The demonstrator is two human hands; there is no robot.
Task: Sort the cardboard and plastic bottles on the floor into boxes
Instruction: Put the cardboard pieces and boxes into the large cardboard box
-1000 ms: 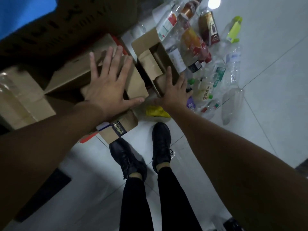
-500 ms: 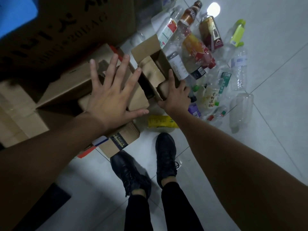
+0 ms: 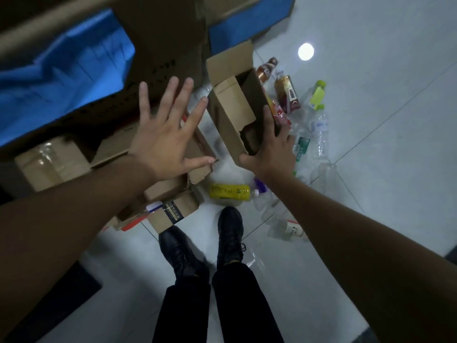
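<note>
My right hand (image 3: 269, 147) grips the lower end of a small open cardboard box (image 3: 235, 107), which is lifted off the floor with its flaps up. My left hand (image 3: 165, 134) hovers open, fingers spread, above a pile of flattened cardboard pieces (image 3: 170, 191) on the floor. Several plastic bottles lie scattered to the right: a yellow bottle (image 3: 230, 191) near my feet, a brown-labelled bottle (image 3: 286, 94), a green-capped bottle (image 3: 316, 95) and clear crushed bottles (image 3: 320, 134).
Large cardboard boxes lined with blue plastic (image 3: 61, 78) stand at the top left and another (image 3: 249, 21) at the top. A taped carton (image 3: 49, 162) lies at the left. My black shoes (image 3: 230, 233) stand on white tiled floor (image 3: 371, 194).
My right hand has lifted the small box off the floor and up toward the large boxes. My left hand has risen off the flattened cardboard. The view has tilted upward.
</note>
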